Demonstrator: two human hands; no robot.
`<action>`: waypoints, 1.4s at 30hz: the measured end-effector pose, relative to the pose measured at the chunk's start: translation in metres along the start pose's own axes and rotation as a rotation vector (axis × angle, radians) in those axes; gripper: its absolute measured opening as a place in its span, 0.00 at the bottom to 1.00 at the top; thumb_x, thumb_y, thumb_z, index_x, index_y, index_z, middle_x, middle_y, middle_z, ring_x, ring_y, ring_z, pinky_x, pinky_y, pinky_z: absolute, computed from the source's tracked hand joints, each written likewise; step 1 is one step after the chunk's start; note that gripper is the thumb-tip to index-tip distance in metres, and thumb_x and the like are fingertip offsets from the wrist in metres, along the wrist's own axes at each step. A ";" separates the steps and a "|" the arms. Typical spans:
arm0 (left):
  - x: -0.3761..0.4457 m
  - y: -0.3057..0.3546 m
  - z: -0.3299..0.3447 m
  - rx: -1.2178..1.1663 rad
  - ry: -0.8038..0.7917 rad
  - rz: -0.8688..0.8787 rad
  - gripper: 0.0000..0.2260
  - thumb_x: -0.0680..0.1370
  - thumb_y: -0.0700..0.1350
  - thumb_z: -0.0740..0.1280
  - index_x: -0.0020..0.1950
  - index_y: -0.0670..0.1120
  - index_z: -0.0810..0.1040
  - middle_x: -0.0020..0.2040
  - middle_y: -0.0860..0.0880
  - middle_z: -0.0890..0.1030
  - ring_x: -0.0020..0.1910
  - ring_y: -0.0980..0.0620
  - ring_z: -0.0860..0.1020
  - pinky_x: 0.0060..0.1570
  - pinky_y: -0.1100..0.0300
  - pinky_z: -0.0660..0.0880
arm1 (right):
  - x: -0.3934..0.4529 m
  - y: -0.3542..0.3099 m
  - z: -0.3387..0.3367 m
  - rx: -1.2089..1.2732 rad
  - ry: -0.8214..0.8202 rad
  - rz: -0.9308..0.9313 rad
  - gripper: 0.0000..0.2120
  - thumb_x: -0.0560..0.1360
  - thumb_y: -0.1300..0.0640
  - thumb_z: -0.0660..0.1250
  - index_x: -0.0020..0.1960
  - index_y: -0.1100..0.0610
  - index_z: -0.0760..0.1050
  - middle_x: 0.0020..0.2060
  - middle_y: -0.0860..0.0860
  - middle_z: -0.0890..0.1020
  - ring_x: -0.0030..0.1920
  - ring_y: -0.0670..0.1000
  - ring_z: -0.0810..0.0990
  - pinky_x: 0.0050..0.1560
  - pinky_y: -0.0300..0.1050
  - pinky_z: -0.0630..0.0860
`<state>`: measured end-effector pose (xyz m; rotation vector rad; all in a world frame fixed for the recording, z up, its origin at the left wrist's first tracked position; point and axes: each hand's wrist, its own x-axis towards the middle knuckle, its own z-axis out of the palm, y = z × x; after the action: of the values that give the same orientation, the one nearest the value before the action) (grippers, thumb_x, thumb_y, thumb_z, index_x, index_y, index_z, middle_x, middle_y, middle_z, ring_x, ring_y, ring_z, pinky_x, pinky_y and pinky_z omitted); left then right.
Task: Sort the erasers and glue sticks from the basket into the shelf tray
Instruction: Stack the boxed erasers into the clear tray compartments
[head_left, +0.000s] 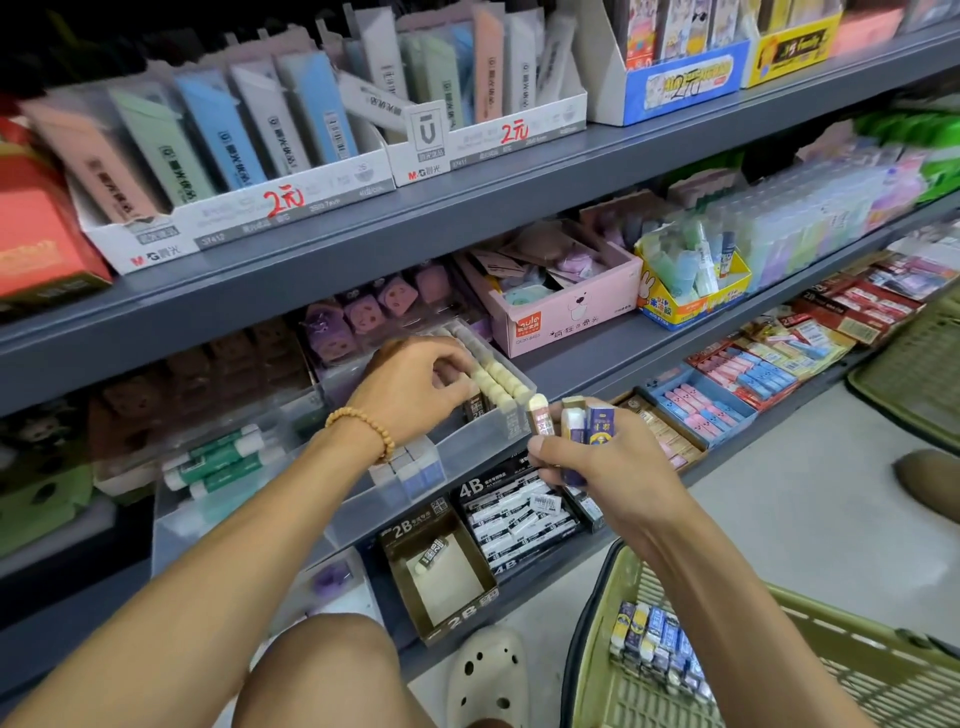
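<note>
Head view, left hand (415, 382) in shelf tray (470, 436), right hand (597, 457) gripping erasers (571, 421)

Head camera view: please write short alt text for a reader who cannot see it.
A person's right hand holds several erasers while the left hand places one among the erasers in a clear shelf tray. A green basket below holds more erasers.
</note>
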<state>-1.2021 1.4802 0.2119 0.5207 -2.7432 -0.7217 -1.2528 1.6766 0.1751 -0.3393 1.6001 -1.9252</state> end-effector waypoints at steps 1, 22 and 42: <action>-0.003 0.004 -0.001 -0.061 0.015 0.013 0.03 0.75 0.49 0.71 0.42 0.55 0.80 0.39 0.59 0.81 0.38 0.58 0.79 0.39 0.66 0.74 | -0.001 -0.001 0.002 -0.027 -0.012 -0.005 0.09 0.71 0.71 0.73 0.46 0.60 0.78 0.35 0.58 0.81 0.35 0.52 0.79 0.33 0.37 0.77; 0.002 0.003 -0.031 -0.226 -0.069 0.020 0.07 0.70 0.37 0.76 0.41 0.49 0.82 0.36 0.52 0.80 0.32 0.62 0.75 0.38 0.68 0.74 | -0.006 0.004 -0.003 0.146 0.108 0.108 0.02 0.75 0.63 0.71 0.44 0.60 0.81 0.40 0.57 0.85 0.42 0.55 0.86 0.40 0.44 0.83; 0.009 -0.005 0.009 -0.031 -0.078 0.072 0.07 0.69 0.41 0.77 0.38 0.50 0.80 0.38 0.55 0.80 0.36 0.61 0.77 0.41 0.68 0.74 | 0.000 0.013 -0.001 0.092 0.008 0.117 0.04 0.76 0.64 0.71 0.42 0.61 0.78 0.33 0.52 0.82 0.38 0.54 0.86 0.33 0.37 0.80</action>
<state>-1.2122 1.4759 0.2026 0.3926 -2.8014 -0.7819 -1.2495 1.6761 0.1622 -0.1959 1.4968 -1.9053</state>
